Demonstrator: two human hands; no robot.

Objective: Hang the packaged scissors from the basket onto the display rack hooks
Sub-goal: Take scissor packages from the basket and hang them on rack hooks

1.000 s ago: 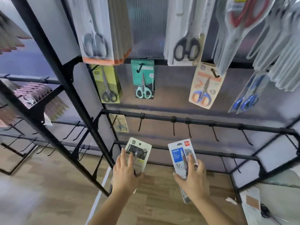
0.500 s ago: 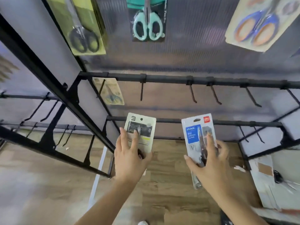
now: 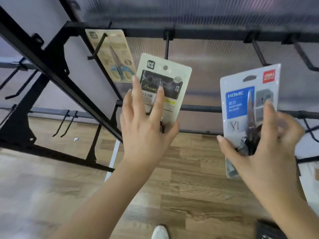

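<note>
both hands gripped a pack each: left hand (image 3: pixel 145 128) raised the cream pack (image 3: pixel 165 83) hole-up under a hook (image 3: pixel 166 47); right hand (image 3: pixel 269 145) kept the blue pack (image 3: pixel 241 104) waiting alongside.

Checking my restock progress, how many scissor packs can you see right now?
3: a cream pack in the left hand, a blue-labelled pack in the right hand, one beige pack already hanging upper left. Others may be out of frame.

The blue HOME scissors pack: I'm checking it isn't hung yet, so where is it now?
In the head view the blue HOME scissors pack sits right of centre, held in the right hand, below the upper hook rail and not on any hook.
</note>
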